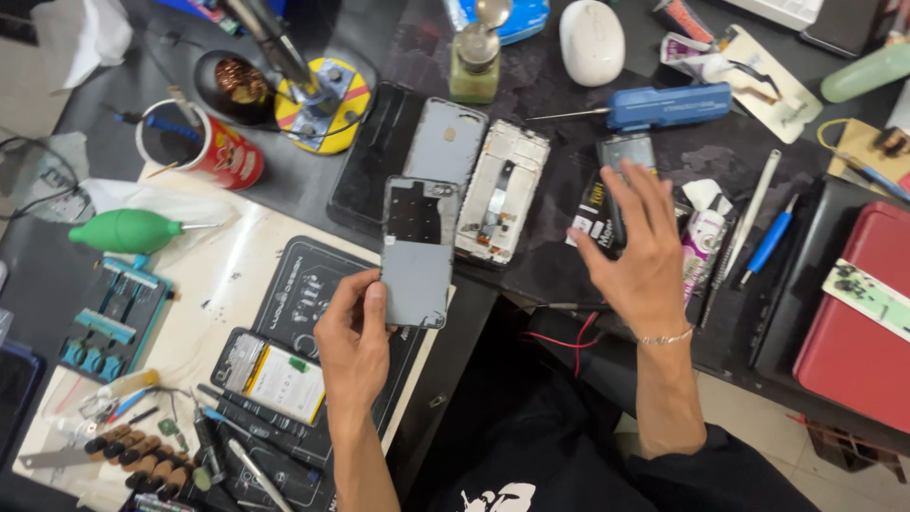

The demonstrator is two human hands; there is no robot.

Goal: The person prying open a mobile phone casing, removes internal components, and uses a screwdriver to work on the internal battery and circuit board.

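My left hand (pixel 353 334) grips the lower edge of a grey phone back panel (pixel 418 254) and holds it upright above the bench. My right hand (pixel 637 248) hovers with its fingers spread over a dark small battery pack (pixel 627 152) and a black printed box (pixel 591 213), holding nothing. Beyond the held panel lie a black phone screen (pixel 370 156), a second grey back cover (pixel 445 140) and a white phone frame (pixel 502 190), side by side on the dark bench.
An opened phone with a white battery (pixel 270 376) lies on a black work mat (pixel 303 284). A green air blower (pixel 128 230), red cup (pixel 213 147), blue screwdriver (pixel 664 104), white mouse (pixel 591 40) and red case (pixel 858 327) surround the spot.
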